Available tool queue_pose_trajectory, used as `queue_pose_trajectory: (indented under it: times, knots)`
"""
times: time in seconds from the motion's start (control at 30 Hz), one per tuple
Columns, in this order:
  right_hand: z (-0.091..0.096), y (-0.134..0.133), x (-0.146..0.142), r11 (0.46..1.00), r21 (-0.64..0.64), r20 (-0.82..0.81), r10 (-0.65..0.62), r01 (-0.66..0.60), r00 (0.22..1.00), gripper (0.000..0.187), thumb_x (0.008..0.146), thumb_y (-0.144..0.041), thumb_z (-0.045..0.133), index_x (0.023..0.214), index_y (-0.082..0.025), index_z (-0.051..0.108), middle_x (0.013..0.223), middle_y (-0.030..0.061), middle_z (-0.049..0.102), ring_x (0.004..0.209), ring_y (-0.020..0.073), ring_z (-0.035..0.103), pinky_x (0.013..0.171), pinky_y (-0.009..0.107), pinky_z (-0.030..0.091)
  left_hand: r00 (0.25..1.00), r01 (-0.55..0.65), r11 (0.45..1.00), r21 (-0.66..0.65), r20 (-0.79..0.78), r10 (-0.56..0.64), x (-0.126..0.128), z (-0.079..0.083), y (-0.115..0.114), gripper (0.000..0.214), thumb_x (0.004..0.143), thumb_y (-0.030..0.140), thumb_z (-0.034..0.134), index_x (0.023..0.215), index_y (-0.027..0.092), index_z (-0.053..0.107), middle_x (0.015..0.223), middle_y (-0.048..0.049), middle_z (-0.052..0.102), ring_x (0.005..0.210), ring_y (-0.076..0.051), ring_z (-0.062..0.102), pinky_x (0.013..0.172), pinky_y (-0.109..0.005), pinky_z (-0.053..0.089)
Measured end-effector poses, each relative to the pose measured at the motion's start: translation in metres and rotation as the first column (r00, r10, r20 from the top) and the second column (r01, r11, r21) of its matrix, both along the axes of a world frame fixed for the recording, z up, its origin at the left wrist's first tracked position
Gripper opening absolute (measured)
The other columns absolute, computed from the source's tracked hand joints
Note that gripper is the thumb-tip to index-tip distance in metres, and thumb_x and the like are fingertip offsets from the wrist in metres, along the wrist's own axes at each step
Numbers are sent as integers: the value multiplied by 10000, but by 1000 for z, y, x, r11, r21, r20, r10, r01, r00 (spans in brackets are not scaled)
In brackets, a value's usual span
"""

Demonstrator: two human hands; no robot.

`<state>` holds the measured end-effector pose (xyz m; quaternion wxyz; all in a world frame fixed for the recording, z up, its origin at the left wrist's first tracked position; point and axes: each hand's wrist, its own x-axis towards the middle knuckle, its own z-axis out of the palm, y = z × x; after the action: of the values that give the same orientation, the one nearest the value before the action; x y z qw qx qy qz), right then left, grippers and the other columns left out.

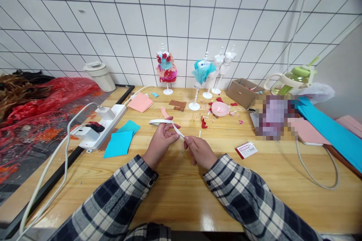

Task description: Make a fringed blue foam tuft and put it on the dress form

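Observation:
My left hand (161, 138) is closed around a thin roll of white tape (154, 122), its flat ring sticking out to the left past the fingers. A narrow strip (177, 131) runs from the roll, slightly twisted, down to my right hand (199, 150). The right thumb and forefinger pinch the strip's end. Both hands are above the wooden table (183, 196). Beyond them stand small white dress-form stands, one in a red, peach and blue paper dress (166, 68), another wearing a turquoise skirt (203, 71). Bare white dress forms (227, 60) are behind the latter.
Blue paper (118, 144) and a white power strip (106, 126) with cords lie left. A pink bowl (220, 109), red scraps and a cardboard box (244, 92) are at the back. A tag (247, 150), a looped cable (316, 184) and a green-lidded bottle (295, 79) are right.

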<state>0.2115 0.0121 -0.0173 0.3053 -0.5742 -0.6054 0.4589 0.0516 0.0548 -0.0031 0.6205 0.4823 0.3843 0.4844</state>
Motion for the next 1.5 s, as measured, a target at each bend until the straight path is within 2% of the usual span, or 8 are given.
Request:
queue_pose_trajectory:
  times: [0.17, 0.47, 0.8, 1.17, 1.33, 1.5]
  knots:
    - [0, -1, -3, 997, -77, -93, -31, 23, 995, 482, 928, -567, 285, 797, -185, 549, 569, -44, 391, 388, 68, 418, 296, 154, 370, 999, -40, 999, 20, 33, 39, -3, 2, 3, 673, 669, 177, 727, 1266, 221, 421, 1039, -35, 577, 772, -99, 574, 744, -243, 458]
    - [2, 0, -3, 995, -95, -144, -29, 15, 989, 506, 910, -594, 296, 773, -175, 544, 544, -47, 378, 388, 74, 388, 291, 164, 374, 999, 7, 1000, -1, 31, -7, -4, -1, 4, 704, 676, 166, 727, 1297, 246, 405, 1060, -31, 574, 757, -92, 578, 734, -242, 456]
    - [4, 1, -4, 992, -122, -184, -16, -7, 983, 505, 904, -608, 306, 761, -179, 530, 539, -54, 386, 392, 69, 376, 304, 162, 370, 1000, 6, 1000, -13, 19, -6, -3, -1, 3, 688, 666, 175, 732, 1274, 232, 415, 1058, -39, 577, 754, -97, 575, 714, -237, 464]
    - [6, 3, -1, 996, -89, -130, 12, -24, 991, 438, 914, -560, 340, 725, -194, 489, 512, -62, 360, 364, 70, 341, 280, 170, 347, 1000, -5, 1000, -25, 18, 5, -3, 0, 3, 683, 653, 206, 748, 1259, 218, 432, 1047, -43, 593, 769, -118, 584, 740, -262, 462]
    - [7, 3, 1, 994, -103, -109, 9, -20, 994, 475, 920, -577, 312, 729, -191, 511, 525, -55, 387, 358, 68, 370, 284, 170, 349, 1000, -4, 997, -71, 26, 5, -3, 2, 2, 668, 641, 174, 747, 1235, 214, 445, 1058, -37, 596, 740, -98, 584, 730, -250, 456]
    - [5, 2, 1, 998, -64, -27, 10, -12, 1000, 518, 920, -605, 283, 751, -192, 545, 543, -35, 432, 387, 86, 411, 298, 190, 343, 999, -15, 998, -65, 32, 17, -3, 4, 2, 580, 639, 189, 741, 1159, 196, 485, 1048, -41, 601, 731, -99, 582, 724, -250, 457]
